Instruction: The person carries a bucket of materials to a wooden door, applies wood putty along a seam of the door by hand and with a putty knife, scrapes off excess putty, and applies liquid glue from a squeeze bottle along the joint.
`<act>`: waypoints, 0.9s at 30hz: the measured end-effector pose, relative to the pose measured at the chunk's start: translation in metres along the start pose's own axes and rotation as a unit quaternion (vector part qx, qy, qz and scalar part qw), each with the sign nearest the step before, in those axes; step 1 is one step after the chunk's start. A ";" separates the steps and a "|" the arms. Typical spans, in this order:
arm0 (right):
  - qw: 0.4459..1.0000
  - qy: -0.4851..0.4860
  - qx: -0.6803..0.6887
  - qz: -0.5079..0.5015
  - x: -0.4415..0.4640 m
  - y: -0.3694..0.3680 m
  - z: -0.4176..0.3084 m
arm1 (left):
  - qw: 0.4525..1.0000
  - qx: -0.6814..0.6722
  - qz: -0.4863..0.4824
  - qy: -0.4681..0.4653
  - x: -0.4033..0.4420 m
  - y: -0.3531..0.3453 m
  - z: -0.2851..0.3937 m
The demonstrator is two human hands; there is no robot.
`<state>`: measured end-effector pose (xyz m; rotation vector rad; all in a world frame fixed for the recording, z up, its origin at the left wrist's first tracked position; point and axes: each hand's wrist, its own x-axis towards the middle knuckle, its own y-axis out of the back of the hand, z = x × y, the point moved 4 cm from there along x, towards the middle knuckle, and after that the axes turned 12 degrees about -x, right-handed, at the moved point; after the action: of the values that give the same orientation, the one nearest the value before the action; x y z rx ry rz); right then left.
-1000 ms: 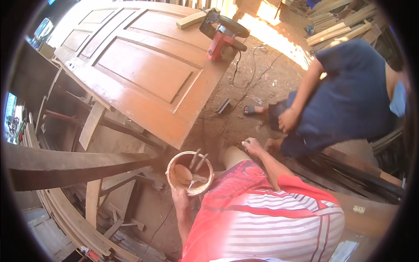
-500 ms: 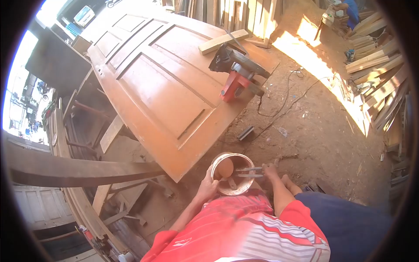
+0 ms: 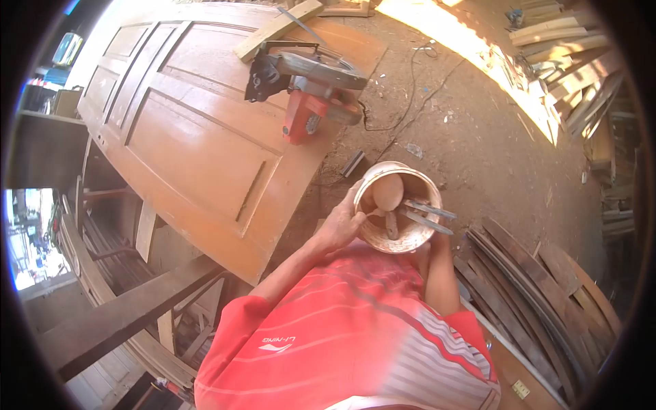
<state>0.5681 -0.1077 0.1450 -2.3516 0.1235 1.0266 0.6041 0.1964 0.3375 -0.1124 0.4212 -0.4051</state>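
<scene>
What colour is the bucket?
The bucket is off-white, smeared brown inside; the head view shows it best.

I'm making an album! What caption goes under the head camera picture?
A left hand holds a bucket beside a paneled door, where a red-and-black circular saw rests.

Woodworking shop: power saw (image 3: 306, 99), boards (image 3: 529, 294)

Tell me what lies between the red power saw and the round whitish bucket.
From saw to bucket, the head view shows brown wooden door, then brown dirt floor with a small dark rectangular block.
</scene>
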 end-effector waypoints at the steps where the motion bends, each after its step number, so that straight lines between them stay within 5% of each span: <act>1: 1.000 0.011 0.000 0.027 -0.005 0.003 -0.005 | 0.999 0.044 -0.006 0.001 0.009 -0.004 0.016; 9: 0.988 0.040 -0.019 0.149 0.039 0.087 -0.085 | 0.997 -0.031 -0.057 0.044 0.156 -0.068 0.035; 15: 0.982 0.038 -0.078 0.166 0.106 0.170 -0.212 | 0.996 -0.058 -0.045 0.054 0.293 -0.129 0.038; 27: 0.954 0.095 -0.206 0.194 0.198 0.233 -0.435 | 0.991 -0.100 -0.015 0.092 0.460 -0.177 0.180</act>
<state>0.9194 -0.5066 0.1369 -2.8850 0.5072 1.0827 0.9999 -0.1476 0.3618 -0.2786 0.6427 -0.4036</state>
